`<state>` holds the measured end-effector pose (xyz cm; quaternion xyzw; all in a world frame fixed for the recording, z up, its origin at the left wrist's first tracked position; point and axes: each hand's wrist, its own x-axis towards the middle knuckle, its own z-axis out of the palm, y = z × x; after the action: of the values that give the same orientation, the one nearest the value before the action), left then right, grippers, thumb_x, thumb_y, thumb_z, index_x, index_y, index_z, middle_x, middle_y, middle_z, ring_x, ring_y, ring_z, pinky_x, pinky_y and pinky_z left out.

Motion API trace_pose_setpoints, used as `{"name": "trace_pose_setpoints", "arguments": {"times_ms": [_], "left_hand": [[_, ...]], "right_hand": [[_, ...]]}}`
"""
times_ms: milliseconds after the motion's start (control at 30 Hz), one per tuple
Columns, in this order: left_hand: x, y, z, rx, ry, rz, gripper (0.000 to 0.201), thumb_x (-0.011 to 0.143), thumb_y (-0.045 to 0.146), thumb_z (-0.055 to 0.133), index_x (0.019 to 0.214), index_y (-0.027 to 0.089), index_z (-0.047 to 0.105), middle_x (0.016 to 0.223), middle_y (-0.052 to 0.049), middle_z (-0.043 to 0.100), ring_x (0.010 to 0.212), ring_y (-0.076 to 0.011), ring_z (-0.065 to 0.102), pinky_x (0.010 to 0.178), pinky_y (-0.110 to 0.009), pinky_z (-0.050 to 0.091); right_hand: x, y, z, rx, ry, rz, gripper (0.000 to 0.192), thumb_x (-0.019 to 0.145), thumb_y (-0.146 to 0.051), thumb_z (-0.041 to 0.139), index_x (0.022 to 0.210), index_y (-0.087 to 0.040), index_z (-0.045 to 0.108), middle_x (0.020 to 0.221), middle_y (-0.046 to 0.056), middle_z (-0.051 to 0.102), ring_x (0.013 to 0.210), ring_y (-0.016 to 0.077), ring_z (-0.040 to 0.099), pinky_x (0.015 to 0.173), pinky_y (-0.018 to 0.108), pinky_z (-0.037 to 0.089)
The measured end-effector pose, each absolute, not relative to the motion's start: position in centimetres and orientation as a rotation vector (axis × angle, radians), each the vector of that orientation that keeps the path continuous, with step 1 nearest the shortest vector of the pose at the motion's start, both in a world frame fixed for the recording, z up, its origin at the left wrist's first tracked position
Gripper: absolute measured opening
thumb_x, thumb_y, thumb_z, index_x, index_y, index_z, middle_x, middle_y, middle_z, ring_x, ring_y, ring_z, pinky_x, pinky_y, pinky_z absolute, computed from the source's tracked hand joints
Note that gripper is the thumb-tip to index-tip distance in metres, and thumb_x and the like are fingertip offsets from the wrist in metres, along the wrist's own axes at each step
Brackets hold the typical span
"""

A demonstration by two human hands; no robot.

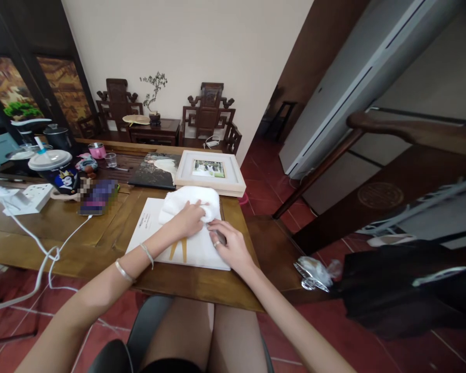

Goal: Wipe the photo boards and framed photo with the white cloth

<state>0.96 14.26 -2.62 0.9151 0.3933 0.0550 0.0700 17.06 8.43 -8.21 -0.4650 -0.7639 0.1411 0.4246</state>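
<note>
Loosely bunched white cloth (178,202) under left hand (191,219), right hand (232,245) alongside, both grips unclear.

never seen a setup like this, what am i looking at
There's no robot: this one picture comes from a camera worn on a person's head, looking forward and down at two bare hands. The left hand is on a bunched white cloth, over a flat white panel. The right hand is beside the cloth; how firmly either grips is unclear. The wooden table also holds a framed picture and a lidded cup.
</note>
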Motion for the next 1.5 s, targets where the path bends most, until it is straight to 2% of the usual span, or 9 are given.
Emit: {"name": "trace_pose_setpoints", "arguments": {"times_ms": [133, 300, 467, 667, 833, 967, 1033, 1200, 1500], "left_hand": [[-1.6, 12.9, -2.2, 2.76, 1.34, 0.137, 0.038, 0.074, -0.002, 0.04, 0.102, 0.007, 0.064, 0.147, -0.015, 0.04, 0.141, -0.0338, 0.025, 0.107, -0.058, 0.03], [-6.2, 9.7, -1.5, 2.707, 1.586, 0.126, 0.039, 0.068, -0.005, 0.04, 0.09, 0.01, 0.068, 0.147, -0.013, 0.039, 0.139, -0.0312, 0.032, 0.107, -0.052, 0.036], [-11.6, 5.4, -2.2, 2.657, 1.819, 0.146, 0.036, 0.063, -0.007, 0.038, 0.07, 0.012, 0.068, 0.148, -0.009, 0.037, 0.137, -0.0314, 0.035, 0.108, -0.048, 0.038], [-12.9, 1.6, -3.9, 2.622, 1.78, 0.398, 0.058, 0.061, -0.01, 0.035, 0.101, 0.013, 0.07, 0.149, -0.006, 0.037, 0.142, -0.026, 0.025, 0.114, -0.051, 0.029], [-12.8, -1.1, -3.6, 2.616, 1.66, 0.459, 0.076, 0.059, -0.008, 0.034, 0.127, 0.017, 0.057, 0.146, -0.004, 0.043, 0.141, -0.0235, 0.027, 0.113, -0.049, 0.032], [-14.3, -1.3, -3.8, 2.58, 1.632, 0.607, 0.069, 0.068, -0.002, 0.036, 0.132, 0.019, 0.053, 0.145, -0.004, 0.044, 0.139, -0.022, 0.034, 0.112, -0.043, 0.035], [-14.9, -0.6, -4.3, 2.553, 1.634, 0.679, 0.064, 0.073, 0.001, 0.037, 0.132, 0.019, 0.052, 0.144, -0.004, 0.045, 0.138, -0.0225, 0.035, 0.112, -0.043, 0.035], [-15.4, 0.8, -4.6, 2.5, 1.618, 0.756, 0.056, 0.079, 0.007, 0.036, 0.133, 0.016, 0.051, 0.143, -0.005, 0.047, 0.136, -0.0232, 0.038, 0.112, -0.042, 0.035], [-16.4, 0.9, -4.7, 2.337, 1.658, 0.906, 0.03, 0.075, 0.012, 0.038, 0.078, 0.019, 0.067, 0.12, -0.007, 0.067, 0.111, -0.0271, 0.062, 0.091, -0.036, 0.054]], "right_hand": [[17.0, 8.7, -8.9, -1.161, -1.918, 0.336, 0.021, 0.085, -0.019, 0.047, 0.096, -0.02, 0.065, 0.106, 0.012, 0.068, 0.111, 0.0257, 0.06, 0.096, 0.044, 0.047], [17.1, 8.7, -9.3, -1.172, -1.937, 0.245, 0.028, 0.086, -0.02, 0.047, 0.11, -0.02, 0.062, 0.117, 0.013, 0.064, 0.113, 0.0264, 0.059, 0.099, 0.047, 0.046], [16.1, 7.6, -7.8, -1.002, -2.15, 0.069, 0.036, 0.09, -0.021, 0.047, 0.124, -0.017, 0.056, 0.132, 0.017, 0.055, 0.132, 0.0286, 0.042, 0.11, 0.055, 0.033], [11.8, 4.8, -6.2, -0.936, -2.591, 0.191, 0.062, 0.087, -0.047, 0.056, 0.142, -0.023, 0.041, 0.152, 0.019, 0.03, 0.142, 0.0355, 0.02, 0.108, 0.064, 0.025], [10.5, 3.5, -6.3, -1.05, -2.604, 0.139, 0.064, 0.084, -0.052, 0.058, 0.14, -0.025, 0.043, 0.151, 0.02, 0.032, 0.141, 0.0399, 0.019, 0.106, 0.069, 0.023], [11.3, 1.6, -6.5, -0.987, -2.629, 0.135, 0.084, 0.074, -0.067, 0.06, 0.142, -0.022, 0.04, 0.151, 0.023, 0.028, 0.141, 0.0437, 0.014, 0.104, 0.071, 0.024], [11.7, 0.4, -6.9, -0.977, -2.614, 0.074, 0.086, 0.07, -0.063, 0.068, 0.14, -0.02, 0.042, 0.15, 0.025, 0.03, 0.139, 0.0467, 0.017, 0.101, 0.073, 0.028], [12.6, -1.9, -8.0, -0.907, -2.55, -0.215, 0.035, 0.085, -0.015, 0.057, 0.12, -0.018, 0.058, 0.139, 0.02, 0.048, 0.132, 0.0424, 0.034, 0.097, 0.066, 0.044], [18.9, -1.9, -0.6, -0.656, -2.518, -0.269, 0.048, 0.089, -0.016, 0.046, 0.136, -0.022, 0.049, 0.125, 0.008, 0.062, 0.114, 0.0265, 0.061, 0.087, 0.036, 0.059]]}}
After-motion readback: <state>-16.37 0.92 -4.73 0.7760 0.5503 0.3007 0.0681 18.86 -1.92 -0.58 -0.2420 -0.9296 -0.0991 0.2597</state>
